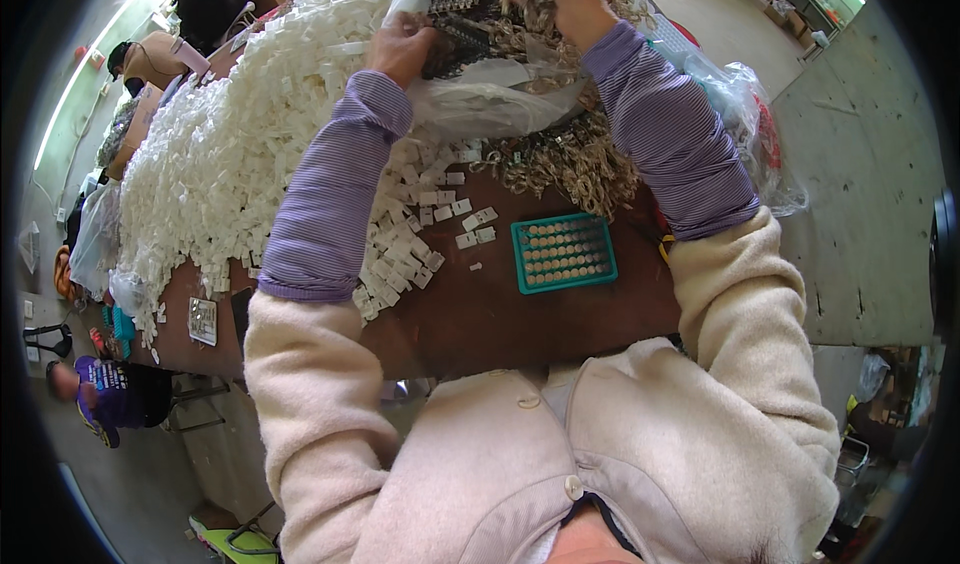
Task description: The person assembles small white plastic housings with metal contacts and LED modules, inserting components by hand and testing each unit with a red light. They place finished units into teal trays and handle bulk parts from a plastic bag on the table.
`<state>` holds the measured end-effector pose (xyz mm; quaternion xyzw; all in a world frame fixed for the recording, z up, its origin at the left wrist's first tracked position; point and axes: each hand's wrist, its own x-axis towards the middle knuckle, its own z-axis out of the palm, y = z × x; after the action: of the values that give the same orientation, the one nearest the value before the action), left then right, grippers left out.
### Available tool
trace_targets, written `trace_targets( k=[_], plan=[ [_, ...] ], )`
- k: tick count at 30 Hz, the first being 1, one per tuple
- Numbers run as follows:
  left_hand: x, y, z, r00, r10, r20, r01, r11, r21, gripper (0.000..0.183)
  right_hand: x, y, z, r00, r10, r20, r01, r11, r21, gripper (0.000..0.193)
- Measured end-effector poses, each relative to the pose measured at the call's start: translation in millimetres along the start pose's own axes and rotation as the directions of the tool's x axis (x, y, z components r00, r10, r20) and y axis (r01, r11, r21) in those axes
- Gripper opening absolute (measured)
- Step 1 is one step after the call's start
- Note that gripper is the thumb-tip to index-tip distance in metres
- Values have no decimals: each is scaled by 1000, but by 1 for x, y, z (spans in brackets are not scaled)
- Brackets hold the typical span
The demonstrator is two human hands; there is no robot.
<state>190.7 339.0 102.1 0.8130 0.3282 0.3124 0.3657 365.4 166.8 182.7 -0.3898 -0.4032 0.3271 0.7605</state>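
Note:
My left hand (402, 50) is closed on the near left edge of a clear plastic bag (497, 110) at the far middle of the table. Inside the bag lie many small grey and tan parts (463, 42), some in dark rows. My right hand (568, 2) reaches into the bag's right side, its fingers curled round a clump of these parts (530, 0); some fingers are hidden. More tan parts (572, 169) are heaped just below the bag. Closer to me stands a teal tray (570, 285) with rows of small round-topped pieces.
A large heap of white plastic pieces (215, 144) covers the left of the brown table (480, 326), with loose ones (395, 269) spilling toward me. Another clear bag (745, 114) lies at the right edge. Two people (120, 389) (155, 61) are off to the left.

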Motion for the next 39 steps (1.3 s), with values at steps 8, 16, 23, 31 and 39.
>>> trace_targets(
  k=[8,16,23,31,39],
  plan=[
    [-8,25,-6,973,117,200,-143,982,121,29,18,-1,-45,960,264,96,-265,964,-2,21],
    [-14,22,7,964,262,-40,-229,900,372,31,12,25,-17,948,-204,243,315,693,-648,50],
    [-12,27,13,995,30,-95,1,952,306,32,7,26,11,969,120,217,-86,983,-161,31],
    [-30,17,20,982,168,83,-167,986,-12,27,67,50,-24,959,273,68,-276,960,42,27],
    [-41,34,16,981,180,70,-187,977,100,31,80,61,-45,842,360,402,-468,857,214,28]
  ],
)
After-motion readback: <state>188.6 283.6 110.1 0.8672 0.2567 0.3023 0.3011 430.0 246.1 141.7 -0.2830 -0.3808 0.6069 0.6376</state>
